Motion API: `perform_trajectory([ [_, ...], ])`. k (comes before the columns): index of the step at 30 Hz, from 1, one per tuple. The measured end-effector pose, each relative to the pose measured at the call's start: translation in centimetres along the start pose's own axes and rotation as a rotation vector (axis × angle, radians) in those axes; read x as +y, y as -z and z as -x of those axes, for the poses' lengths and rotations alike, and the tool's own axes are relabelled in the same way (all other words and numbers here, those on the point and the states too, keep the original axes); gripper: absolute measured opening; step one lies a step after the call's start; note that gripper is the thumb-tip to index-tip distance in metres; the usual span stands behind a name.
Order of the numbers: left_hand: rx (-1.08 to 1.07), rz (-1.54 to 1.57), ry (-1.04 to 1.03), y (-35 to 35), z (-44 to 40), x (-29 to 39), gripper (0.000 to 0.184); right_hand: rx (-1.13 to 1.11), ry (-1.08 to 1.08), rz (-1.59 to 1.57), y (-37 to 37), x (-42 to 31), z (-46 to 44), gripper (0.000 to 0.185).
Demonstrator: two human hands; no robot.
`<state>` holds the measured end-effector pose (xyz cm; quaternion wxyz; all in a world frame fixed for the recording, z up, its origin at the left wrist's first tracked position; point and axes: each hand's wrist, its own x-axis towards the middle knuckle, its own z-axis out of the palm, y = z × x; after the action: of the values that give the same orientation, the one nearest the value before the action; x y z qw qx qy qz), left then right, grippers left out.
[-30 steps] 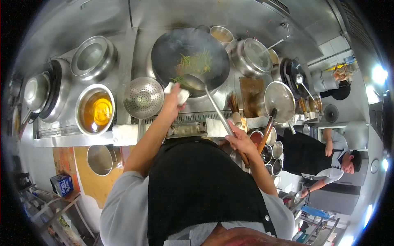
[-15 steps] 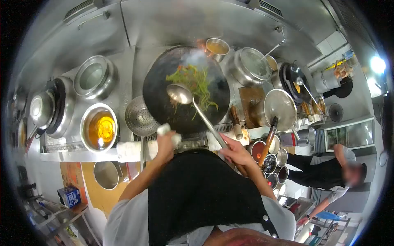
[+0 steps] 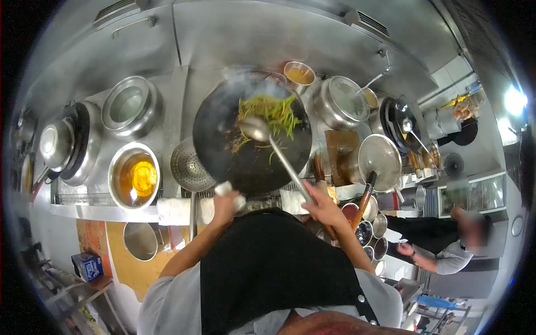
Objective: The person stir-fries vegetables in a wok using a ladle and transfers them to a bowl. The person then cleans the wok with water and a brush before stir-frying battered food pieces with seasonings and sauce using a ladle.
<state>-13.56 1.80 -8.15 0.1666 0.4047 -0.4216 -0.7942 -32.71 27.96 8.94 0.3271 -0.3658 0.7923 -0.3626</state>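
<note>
A black wok point(image 3: 240, 167) on the range holds green vegetable strips point(image 3: 271, 111) with small orange and brown bits, and smoke rises from it. My right hand point(image 3: 325, 207) is wrapped round the wooden handle of a steel ladle point(image 3: 287, 164). The ladle's bowl is inside the wok, against the near left side of the vegetables. At the wok's near rim, my left hand point(image 3: 224, 208) is closed round a folded white cloth point(image 3: 239, 201). Whether the cloth grips a wok handle cannot be seen.
Left of the wok are a perforated strainer point(image 3: 190, 164) and a steel pot of yellow oil point(image 3: 115, 184). Lidded pots, a mesh strainer point(image 3: 381, 159) and several seasoning containers point(image 3: 379, 225) stand to the right. A person point(image 3: 452, 259) in a dark apron is at far right.
The vegetables have shifted right and bunched toward the wok's far right side. The ladle has moved slightly right and down. At far right, the other person has changed posture, arm now bent.
</note>
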Motion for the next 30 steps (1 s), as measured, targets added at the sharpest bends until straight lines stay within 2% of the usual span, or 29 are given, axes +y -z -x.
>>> perform_trajectory([
  [1, 0.044, 0.103, 0.089, -2.3, 1.3, 3.5, 0.015, -0.111, -0.123, -0.122, 0.4, -1.1, 1.5, 0.082],
  [2, 0.030, 0.146, -0.035, -3.9, -0.7, 3.9, 0.012, -0.219, -0.249, -0.246, 0.3, -1.6, 2.5, 0.083],
  [4, 0.020, 0.241, 0.023, -6.0, -5.7, 3.9, 0.013, -0.196, -0.239, -0.076, 0.3, -0.9, 0.6, 0.082],
  [5, -0.088, 0.155, 0.070, -5.7, -8.2, 3.1, 0.015, -0.125, -0.074, 0.062, 0.1, 2.1, -1.5, 0.081],
  [7, -0.089, 0.066, -0.098, -5.3, -7.9, 2.6, 0.015, 0.094, 0.219, 0.394, -0.3, 7.8, -5.8, 0.081],
  [9, 0.022, 0.190, -0.068, -4.5, -5.7, 1.6, 0.020, 0.236, 0.049, 0.520, -1.1, 6.8, -9.9, 0.077],
  [11, -0.011, 0.065, 0.055, -2.2, -3.7, 1.5, 0.034, 0.335, 0.004, 0.383, -2.4, 3.9, -9.6, 0.076],
  [12, 0.004, 0.135, 0.016, -2.6, -2.7, 2.7, 0.028, 0.380, -0.025, 0.313, -3.1, 3.1, -8.8, 0.076],
  [13, 0.023, 0.208, -0.014, -3.3, -1.2, 3.5, 0.023, 0.418, 0.040, 0.330, -4.1, 4.6, -7.8, 0.076],
  [15, 0.086, 0.210, -0.052, -4.7, -3.9, 3.9, 0.019, 0.485, 0.160, 0.354, -7.0, 8.4, -4.7, 0.077],
  [16, 0.008, 0.153, -0.075, -4.4, -7.0, 3.1, 0.016, 0.437, 0.088, 0.476, -7.6, 8.3, -2.7, 0.081],
  [17, -0.076, 0.134, 0.076, -4.3, -9.0, 3.9, 0.022, 0.360, 0.055, 0.481, -8.0, 8.3, -0.7, 0.081],
  [18, -0.084, 0.137, 0.063, -4.5, -10.5, 3.9, 0.029, 0.283, 0.027, 0.490, -8.1, 8.5, 1.1, 0.081],
  [21, 0.113, 0.078, 0.251, -6.1, -9.7, 7.0, 0.027, 0.122, -0.010, 0.516, -7.3, 7.9, 2.1, 0.079],
  [22, 0.040, 0.098, 0.276, -5.7, -11.3, 5.7, 0.023, 0.085, -0.071, 0.529, -6.9, 6.7, 0.9, 0.079],
  [23, 0.020, 0.081, 0.255, -5.2, -12.4, 4.4, 0.023, 0.053, -0.130, 0.541, -6.2, 5.5, -0.7, 0.079],
  [24, -0.006, 0.065, 0.226, -5.1, -13.5, 3.6, 0.023, 0.077, -0.037, 0.529, -5.2, 4.6, -2.8, 0.080],
  [25, -0.034, 0.047, 0.200, -4.9, -13.9, 3.2, 0.023, 0.093, -0.060, 0.566, -4.4, 4.5, -5.6, 0.080],
  [26, -0.117, 0.100, 0.088, -3.9, -12.9, 3.1, 0.020, 0.112, -0.085, 0.603, -3.9, 4.4, -8.2, 0.080],
  [28, -0.007, 0.182, -0.010, -3.1, -9.1, 3.4, 0.014, 0.200, -0.093, 0.526, -3.1, 2.5, -11.7, 0.079],
  [30, 0.004, 0.166, -0.045, -0.8, -4.9, 2.1, 0.008, 0.285, -0.047, 0.455, -4.2, 1.1, -10.7, 0.078],
])
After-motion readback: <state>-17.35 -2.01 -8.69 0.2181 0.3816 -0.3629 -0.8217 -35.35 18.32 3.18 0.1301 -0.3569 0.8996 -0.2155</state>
